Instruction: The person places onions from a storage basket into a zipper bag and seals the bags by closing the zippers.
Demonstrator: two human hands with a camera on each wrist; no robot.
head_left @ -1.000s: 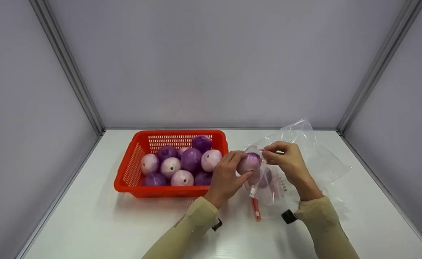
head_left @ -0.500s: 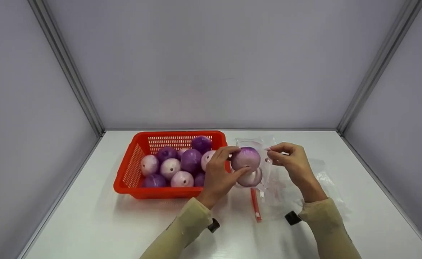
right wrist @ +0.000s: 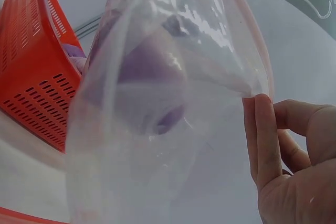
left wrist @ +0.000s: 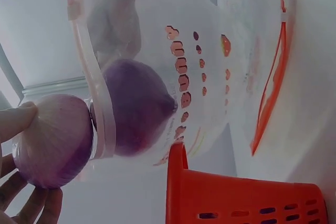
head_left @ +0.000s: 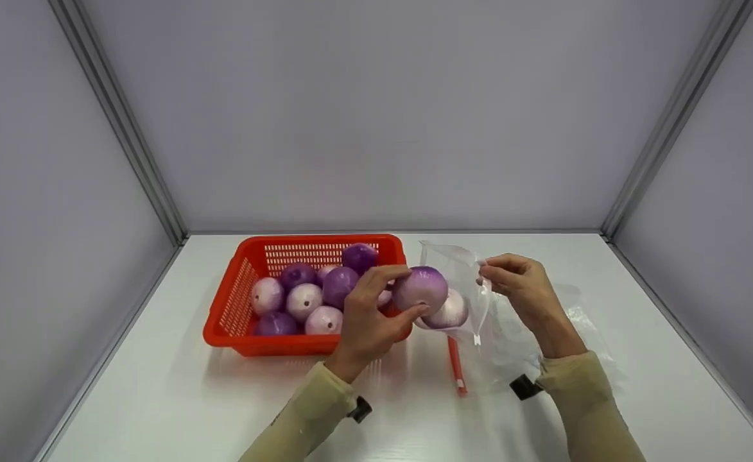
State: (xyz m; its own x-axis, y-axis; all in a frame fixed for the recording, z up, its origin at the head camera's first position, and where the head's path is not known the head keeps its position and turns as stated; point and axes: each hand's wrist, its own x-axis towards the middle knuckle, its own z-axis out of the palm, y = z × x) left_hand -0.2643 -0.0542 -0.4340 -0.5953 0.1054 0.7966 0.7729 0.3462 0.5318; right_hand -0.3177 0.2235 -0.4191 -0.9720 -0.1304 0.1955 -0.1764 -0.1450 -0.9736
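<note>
My left hand (head_left: 370,317) grips a purple-and-white onion (head_left: 420,292) between thumb and fingers, at the mouth of a clear zip bag (head_left: 456,260). A second onion (left wrist: 137,108) sits inside that bag, just behind the zip edge in the left wrist view. My right hand (head_left: 520,289) pinches the bag's edge at its right side; the right wrist view shows the fingertips (right wrist: 265,108) meeting on the plastic. The held onion partly covers the bagged one in the head view. Printed pictures mark the bag's side.
A red plastic basket (head_left: 222,321) of several purple and whitish onions stands left of the hands. On the white table (head_left: 415,423) lie a red strip (head_left: 456,366) with a pale end and more clear plastic (head_left: 585,327) at the right.
The left hand has drawn left and a little down with its onion. The bag has turned so its mouth and second onion show more. Plastic raised at the right has dropped flat.
</note>
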